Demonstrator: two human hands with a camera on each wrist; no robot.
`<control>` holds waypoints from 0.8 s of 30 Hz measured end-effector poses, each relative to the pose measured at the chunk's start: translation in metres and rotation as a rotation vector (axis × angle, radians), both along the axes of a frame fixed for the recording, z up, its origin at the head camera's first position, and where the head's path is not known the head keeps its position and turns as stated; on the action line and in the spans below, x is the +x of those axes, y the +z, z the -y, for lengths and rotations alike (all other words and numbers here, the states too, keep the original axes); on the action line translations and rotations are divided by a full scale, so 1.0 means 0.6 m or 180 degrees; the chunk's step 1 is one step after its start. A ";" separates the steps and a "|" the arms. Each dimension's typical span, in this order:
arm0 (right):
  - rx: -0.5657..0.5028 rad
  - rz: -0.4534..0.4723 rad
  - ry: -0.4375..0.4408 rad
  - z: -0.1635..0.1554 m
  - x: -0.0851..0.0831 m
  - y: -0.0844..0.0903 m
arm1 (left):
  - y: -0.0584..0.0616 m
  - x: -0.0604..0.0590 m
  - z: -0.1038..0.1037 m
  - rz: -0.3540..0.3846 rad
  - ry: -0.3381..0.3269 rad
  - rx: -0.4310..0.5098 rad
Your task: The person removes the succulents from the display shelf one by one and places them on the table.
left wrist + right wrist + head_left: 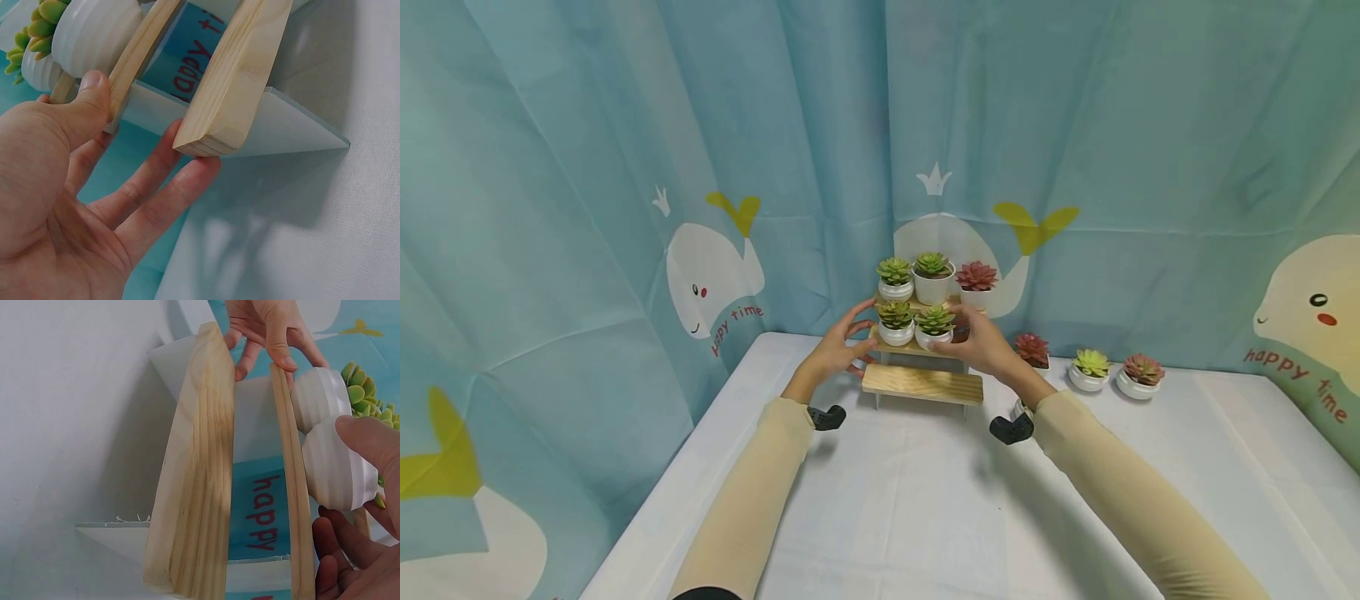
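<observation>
Right hand (987, 343) pinches a potted plant (935, 327), best kept level on the shelf (294, 481) while left hand (832, 353), fingers spread, touches the stand (922, 383).

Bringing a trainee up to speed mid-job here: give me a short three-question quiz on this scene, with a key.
1. How many green plants show on the wooden stand?
2. True or false: the left hand grips a red plant.
3. What does the right hand hold?
A) the curtain
B) a white pot on the stand
C) the yellow-green plant on the table

Key:
1. Four.
2. False; it touches the stand.
3. B.
</observation>
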State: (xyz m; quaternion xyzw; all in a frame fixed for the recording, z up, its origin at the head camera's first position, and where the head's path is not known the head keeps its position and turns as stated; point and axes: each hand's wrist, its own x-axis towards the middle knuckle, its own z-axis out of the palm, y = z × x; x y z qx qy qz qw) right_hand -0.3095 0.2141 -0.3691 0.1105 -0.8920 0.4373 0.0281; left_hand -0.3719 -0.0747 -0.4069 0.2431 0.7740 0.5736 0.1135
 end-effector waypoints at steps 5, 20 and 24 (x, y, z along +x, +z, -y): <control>0.0032 -0.0035 -0.0028 0.001 0.000 -0.001 | 0.000 0.000 0.000 0.0011 -0.0014 0.0007; 0.0032 -0.0223 -0.0032 -0.006 0.013 0.007 | -0.003 -0.004 0.001 0.0062 -0.0039 0.0041; -0.0077 -0.0250 0.0039 -0.008 0.019 0.013 | 0.000 -0.002 0.001 0.0061 -0.0058 0.0052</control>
